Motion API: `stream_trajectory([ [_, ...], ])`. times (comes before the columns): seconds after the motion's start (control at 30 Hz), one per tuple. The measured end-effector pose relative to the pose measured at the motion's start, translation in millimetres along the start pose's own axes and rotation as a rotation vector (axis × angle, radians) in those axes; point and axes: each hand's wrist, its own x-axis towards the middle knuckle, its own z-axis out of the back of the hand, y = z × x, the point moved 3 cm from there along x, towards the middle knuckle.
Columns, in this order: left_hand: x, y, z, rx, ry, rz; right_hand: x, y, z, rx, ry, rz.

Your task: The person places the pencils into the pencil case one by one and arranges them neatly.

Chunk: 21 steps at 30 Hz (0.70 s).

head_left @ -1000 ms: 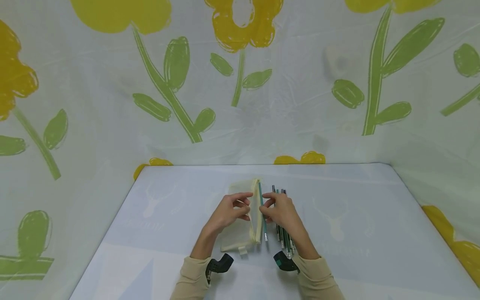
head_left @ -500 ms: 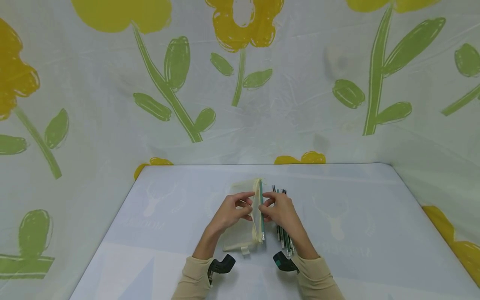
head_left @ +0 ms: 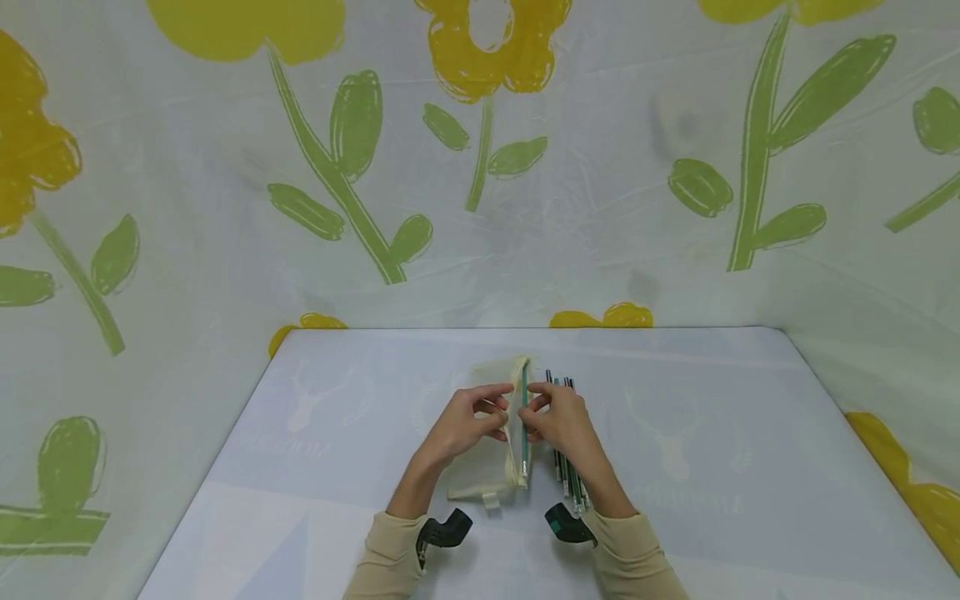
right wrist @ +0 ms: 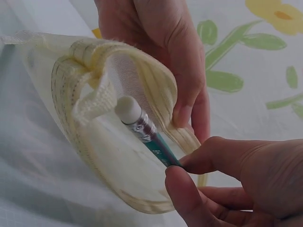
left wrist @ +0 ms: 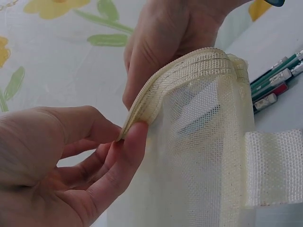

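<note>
Low in the head view, at centre, the rim of the pouch (left wrist: 203, 161) is pinched by the left hand (head_left: 463, 421). At its mouth, a green pencil (right wrist: 162, 150) is grasped by the right hand (head_left: 557, 421). The mouth is best kept wide and the pencil aligned lengthwise, so that neither end is snagged. "HB" seems to be printed near the eraser; faint table (head_left: 300, 533) lettering, at left and right, cannot be read.
</note>
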Motion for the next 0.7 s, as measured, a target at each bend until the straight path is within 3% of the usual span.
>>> stream_trajectory([
  [0.7, -2.4, -2.2, 2.5, 0.016, -0.005, -0.015, 1.2, -3.1, 2.9, -0.026, -0.021, -0.009],
])
